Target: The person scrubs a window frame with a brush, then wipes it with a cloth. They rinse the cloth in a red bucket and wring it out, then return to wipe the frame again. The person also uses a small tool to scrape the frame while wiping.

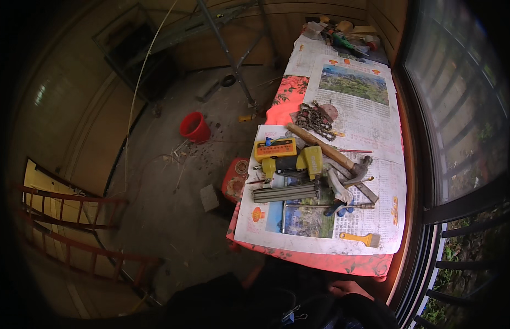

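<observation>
My right hand (351,288) is low, just below the table's near edge, and its fingers are mostly hidden. Only a small dim part of my left hand (252,276) shows beside dark clothing. Neither touches the tools on the newspaper (378,233). Nearest to my right hand lies a paintbrush (360,239) with a yellow handle. Beyond it are a yellow and black nail gun (288,163) with a grey ribbed magazine, a claw hammer (323,148) lying across, a yellow box (275,148), a blue-handled tool (338,209) and a thin metal rod (284,216).
A dark chain (316,122) lies farther up the table, with a heap of tools (348,39) at its far end. Left on the floor stand a red bucket (195,128), a red stool (235,178), a grey block (209,198) and an orange ladder (96,252). A window (457,98) borders the right.
</observation>
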A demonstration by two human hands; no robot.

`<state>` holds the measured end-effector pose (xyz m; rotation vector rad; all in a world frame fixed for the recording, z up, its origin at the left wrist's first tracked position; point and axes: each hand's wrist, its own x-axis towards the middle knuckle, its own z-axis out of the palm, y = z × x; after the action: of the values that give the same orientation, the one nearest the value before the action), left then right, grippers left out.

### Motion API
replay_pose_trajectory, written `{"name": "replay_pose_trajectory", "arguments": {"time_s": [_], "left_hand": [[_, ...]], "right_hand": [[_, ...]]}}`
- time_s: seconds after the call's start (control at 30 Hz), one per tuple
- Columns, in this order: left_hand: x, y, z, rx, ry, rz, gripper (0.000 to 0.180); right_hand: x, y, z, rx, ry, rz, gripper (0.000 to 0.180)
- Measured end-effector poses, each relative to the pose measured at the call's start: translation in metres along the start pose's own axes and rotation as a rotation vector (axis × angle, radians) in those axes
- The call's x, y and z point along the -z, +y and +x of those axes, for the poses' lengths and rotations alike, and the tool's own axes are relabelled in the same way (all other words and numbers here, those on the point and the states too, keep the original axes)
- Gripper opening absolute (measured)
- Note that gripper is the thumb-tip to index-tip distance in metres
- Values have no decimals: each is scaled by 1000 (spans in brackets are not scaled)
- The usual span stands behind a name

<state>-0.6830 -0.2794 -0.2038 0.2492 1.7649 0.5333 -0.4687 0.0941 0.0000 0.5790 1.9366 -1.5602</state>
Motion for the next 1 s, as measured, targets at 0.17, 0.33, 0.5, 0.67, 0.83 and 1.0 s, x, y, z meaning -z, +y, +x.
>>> {"name": "replay_pose_trajectory", "arguments": {"time_s": [0.17, 0.33, 0.5, 0.67, 0.83, 1.0], "left_hand": [[47, -33, 19, -76, 41, 48, 36], [100, -76, 39, -179, 74, 80, 37], [126, -112, 42, -243, 113, 49, 37], [128, -131, 39, -280, 162, 2, 38], [112, -138, 38, -304, 226, -27, 39], [98, -136, 32, -347, 320, -48, 40]], "right_hand": [[-9, -93, 12, -66, 1, -38, 33], [-38, -173, 59, -115, -2, 156, 30], [-76, -225, 120, -51, -76, 269, 30], [-100, -243, 162, -15, -138, 15, 32], [-112, -243, 174, 70, -167, -164, 35], [-117, -243, 179, 167, -127, -312, 35]]}}
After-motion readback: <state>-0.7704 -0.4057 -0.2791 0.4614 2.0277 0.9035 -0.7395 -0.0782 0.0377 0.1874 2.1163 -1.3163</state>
